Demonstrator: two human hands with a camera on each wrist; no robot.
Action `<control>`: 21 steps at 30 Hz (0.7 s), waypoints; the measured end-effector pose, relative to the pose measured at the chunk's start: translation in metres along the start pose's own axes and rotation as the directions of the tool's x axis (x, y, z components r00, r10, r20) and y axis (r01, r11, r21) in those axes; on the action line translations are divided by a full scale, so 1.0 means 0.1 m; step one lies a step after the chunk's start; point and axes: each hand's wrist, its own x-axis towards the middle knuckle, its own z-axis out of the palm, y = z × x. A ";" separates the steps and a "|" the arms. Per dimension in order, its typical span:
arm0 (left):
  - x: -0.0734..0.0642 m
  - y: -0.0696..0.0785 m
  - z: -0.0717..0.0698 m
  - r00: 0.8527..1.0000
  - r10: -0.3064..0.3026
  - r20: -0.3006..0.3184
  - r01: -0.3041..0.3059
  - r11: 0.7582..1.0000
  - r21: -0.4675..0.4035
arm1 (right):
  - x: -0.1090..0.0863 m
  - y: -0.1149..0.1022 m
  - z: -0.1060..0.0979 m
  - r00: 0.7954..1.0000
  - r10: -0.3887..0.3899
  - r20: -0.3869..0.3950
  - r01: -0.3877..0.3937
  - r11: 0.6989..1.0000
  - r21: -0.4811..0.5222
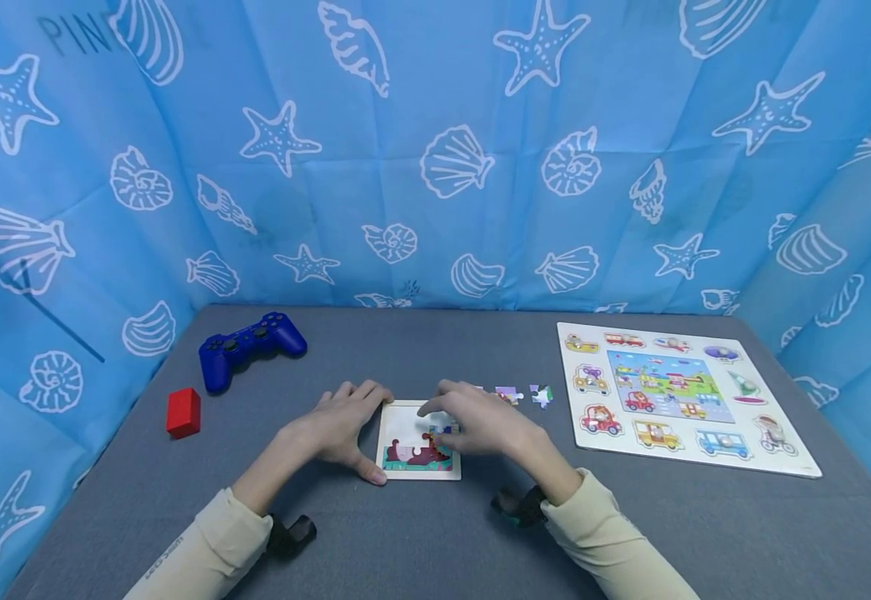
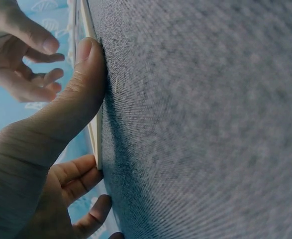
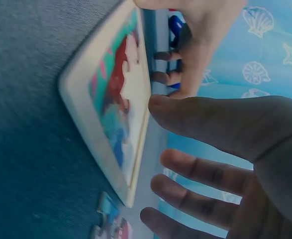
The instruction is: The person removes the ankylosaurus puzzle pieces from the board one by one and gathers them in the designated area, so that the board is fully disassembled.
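A small wooden jigsaw tray (image 1: pixel 402 419) lies on the table, its lower part and right side filled with coloured pieces and the rest bare white. My left hand (image 1: pixel 340 423) holds the tray by its left side, thumb at the near corner and fingers at the far one. In the left wrist view the thumb (image 2: pixel 88 74) rests along the tray's edge (image 2: pixel 99 142). Over the tray's right part hovers my right hand (image 1: pixel 483 419). Its fingers (image 3: pixel 200 169) are spread and loosely bent in the right wrist view, with nothing between them and the thumb.
Loose jigsaw pieces (image 1: pixel 508 395) lie beyond the right hand, one piece (image 1: pixel 541 396) farther right. A large vehicle puzzle board (image 1: pixel 693 460) lies at the right. On the left are a blue game controller (image 1: pixel 251 346) and a red block (image 1: pixel 183 413). A blue curtain (image 1: pixel 435 225) surrounds the grey table.
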 end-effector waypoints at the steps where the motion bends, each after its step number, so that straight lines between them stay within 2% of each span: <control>1: 0.00 0.00 0.00 1.000 0.001 -0.001 -0.001 1.000 -0.002 | 0.01 0.00 0.01 1.000 0.008 0.009 -0.008 1.000 -0.001; 6: 0.00 0.00 0.00 1.000 0.003 -0.001 -0.003 1.000 -0.004 | 0.01 -0.01 0.07 0.999 0.013 0.041 -0.013 1.000 -0.020; 10: 0.00 0.00 0.00 1.000 -0.003 0.001 0.003 1.000 -0.003 | 0.00 0.01 0.11 0.999 0.002 0.032 0.000 0.998 -0.061; 21: 0.00 0.01 0.01 1.000 -0.015 0.002 0.015 1.000 0.007 | 0.00 0.00 0.12 0.997 0.073 0.036 -0.071 0.996 -0.061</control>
